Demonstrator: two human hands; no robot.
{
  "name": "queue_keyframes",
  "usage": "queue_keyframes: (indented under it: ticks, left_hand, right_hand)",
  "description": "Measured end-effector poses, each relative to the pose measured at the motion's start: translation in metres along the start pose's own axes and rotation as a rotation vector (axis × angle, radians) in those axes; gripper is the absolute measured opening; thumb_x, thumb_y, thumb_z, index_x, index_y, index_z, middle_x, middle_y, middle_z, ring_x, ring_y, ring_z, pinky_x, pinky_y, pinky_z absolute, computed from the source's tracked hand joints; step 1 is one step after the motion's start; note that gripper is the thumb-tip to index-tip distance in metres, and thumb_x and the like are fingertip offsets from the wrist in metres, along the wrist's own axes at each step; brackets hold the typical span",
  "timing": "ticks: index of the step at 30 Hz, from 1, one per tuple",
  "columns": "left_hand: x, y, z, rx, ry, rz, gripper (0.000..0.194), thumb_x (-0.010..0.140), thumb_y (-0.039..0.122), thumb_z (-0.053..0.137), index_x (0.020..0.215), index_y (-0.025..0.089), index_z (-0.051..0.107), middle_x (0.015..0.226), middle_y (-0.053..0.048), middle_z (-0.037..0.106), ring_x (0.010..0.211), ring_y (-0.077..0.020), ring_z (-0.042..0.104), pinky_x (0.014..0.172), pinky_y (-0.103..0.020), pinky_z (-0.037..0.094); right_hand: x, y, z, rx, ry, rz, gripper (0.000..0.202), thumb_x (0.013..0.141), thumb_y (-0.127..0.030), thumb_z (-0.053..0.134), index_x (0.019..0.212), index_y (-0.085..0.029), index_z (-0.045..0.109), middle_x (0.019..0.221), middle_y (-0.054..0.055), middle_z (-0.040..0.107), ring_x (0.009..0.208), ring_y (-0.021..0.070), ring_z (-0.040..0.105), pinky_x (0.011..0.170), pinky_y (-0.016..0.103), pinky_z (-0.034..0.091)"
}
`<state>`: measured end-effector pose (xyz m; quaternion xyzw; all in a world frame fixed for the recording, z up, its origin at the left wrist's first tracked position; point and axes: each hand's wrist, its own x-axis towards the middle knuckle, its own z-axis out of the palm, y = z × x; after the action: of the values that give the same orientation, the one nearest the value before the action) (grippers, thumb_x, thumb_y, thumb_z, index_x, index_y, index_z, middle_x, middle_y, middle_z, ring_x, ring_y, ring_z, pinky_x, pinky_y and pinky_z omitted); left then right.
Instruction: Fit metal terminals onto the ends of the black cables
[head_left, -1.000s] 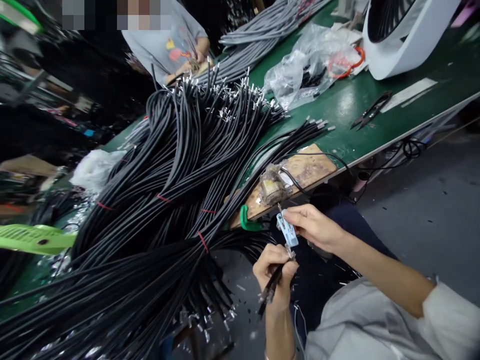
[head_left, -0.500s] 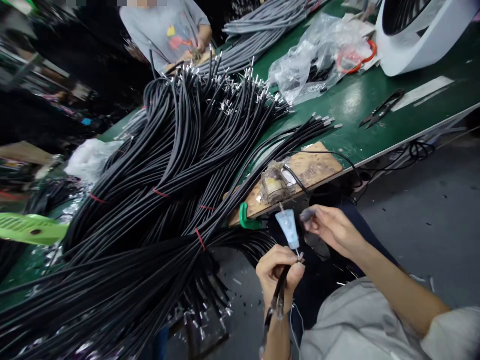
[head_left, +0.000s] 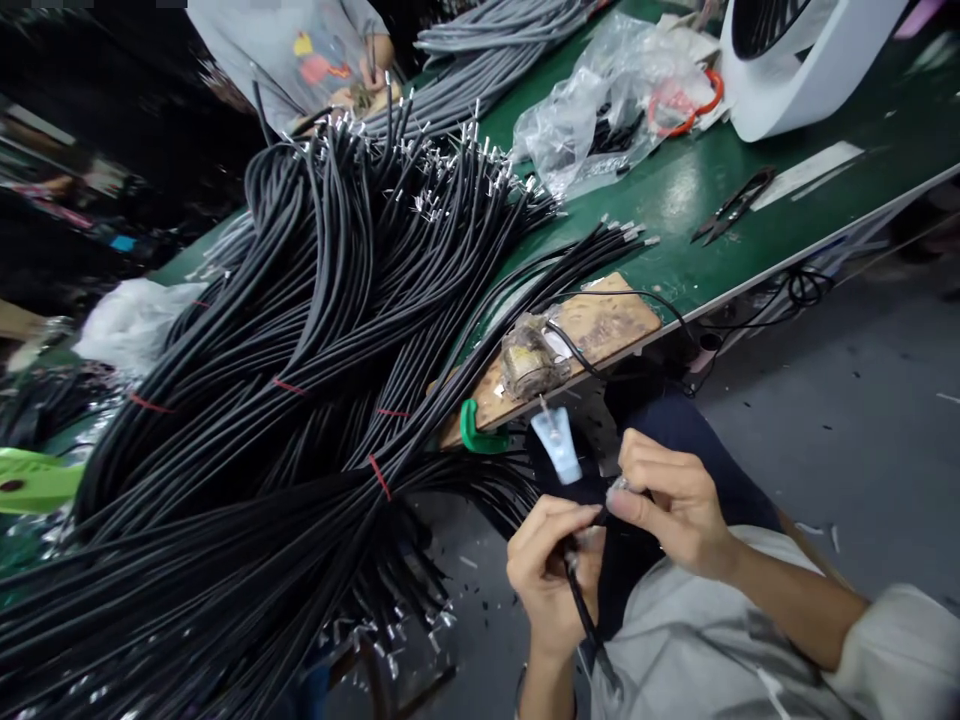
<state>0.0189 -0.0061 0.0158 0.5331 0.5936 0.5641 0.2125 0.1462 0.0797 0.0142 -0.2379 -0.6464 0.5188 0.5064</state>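
The left hand (head_left: pixel 546 570) grips slender black cable (head_left: pixel 579 598) while the right hand (head_left: pixel 679 505) pinches a small whitish tip (head_left: pixel 618 487), seemingly for close control, near a tapered pale-blue piece (head_left: pixel 557 450).

Cable pile (head_left: pixel 330 290) blocks left, blue piece (head_left: pixel 559 458) ahead; right over floor (head_left: pixel 847 430) free.

Bare hands (head_left: pixel 679 505), pale grey top (head_left: pixel 712 640), loose elbow-length sleeve (head_left: pixel 892 650), dark navy trousers (head_left: pixel 727 475)
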Motion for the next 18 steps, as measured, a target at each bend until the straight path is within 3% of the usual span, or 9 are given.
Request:
queue_keyframes:
  ticks: [3, 7, 10, 12, 18]
  left_hand:
    - [-0.002, 0.004, 0.004, 0.072, 0.042, -0.036, 0.011, 0.078, 0.013, 0.068, 0.087, 0.019, 0.072, 0.067, 0.000, 0.060, 0.057, -0.0106, 0.053, 0.051, -0.020, 0.042]
    - [-0.007, 0.005, 0.005, 0.122, 0.051, -0.107, 0.009, 0.079, 0.012, 0.067, 0.085, 0.018, 0.069, 0.069, 0.001, 0.057, 0.056, -0.0101, 0.053, 0.051, -0.020, 0.042]
    - [-0.007, 0.006, 0.005, 0.117, 0.044, -0.119, 0.007, 0.079, 0.011, 0.066, 0.080, 0.017, 0.067, 0.069, 0.001, 0.056, 0.056, -0.0106, 0.054, 0.051, -0.021, 0.042]
    - [-0.005, 0.006, 0.004, 0.137, 0.030, -0.085, 0.007, 0.078, 0.010, 0.067, 0.076, 0.017, 0.065, 0.067, 0.001, 0.056, 0.057, -0.0108, 0.054, 0.052, -0.021, 0.042]
    - [0.003, 0.006, 0.000, 0.180, -0.212, -0.092, 0.009, 0.078, 0.010, 0.067, 0.071, 0.016, 0.064, 0.063, 0.001, 0.056, 0.054, -0.0103, 0.052, 0.051, -0.020, 0.039]
  right_hand:
    - [0.001, -0.001, -0.001, 0.016, -0.040, 0.059, 0.020, 0.088, -0.015, 0.058, 0.068, -0.016, 0.057, 0.064, 0.001, 0.051, 0.064, 0.0145, 0.046, 0.061, 0.030, 0.039]
    - [0.001, -0.003, -0.001, -0.123, -0.001, -0.046, 0.012, 0.085, -0.009, 0.058, 0.075, -0.016, 0.058, 0.068, 0.003, 0.055, 0.067, 0.0156, 0.049, 0.067, 0.032, 0.041]
    - [0.002, -0.001, -0.002, -0.121, -0.102, 0.002, 0.006, 0.085, -0.015, 0.061, 0.078, -0.016, 0.060, 0.071, 0.004, 0.058, 0.070, 0.0168, 0.050, 0.067, 0.032, 0.042]
    - [0.002, -0.001, -0.004, -0.131, -0.161, 0.053, 0.013, 0.084, -0.019, 0.063, 0.073, -0.016, 0.058, 0.069, 0.003, 0.057, 0.069, 0.0163, 0.049, 0.064, 0.031, 0.040]
    - [-0.002, 0.009, 0.003, -0.218, -0.066, 0.160, 0.042, 0.082, -0.016, 0.056, 0.050, -0.020, 0.029, 0.050, -0.004, 0.034, 0.054, 0.0115, 0.036, 0.057, 0.028, 0.033]
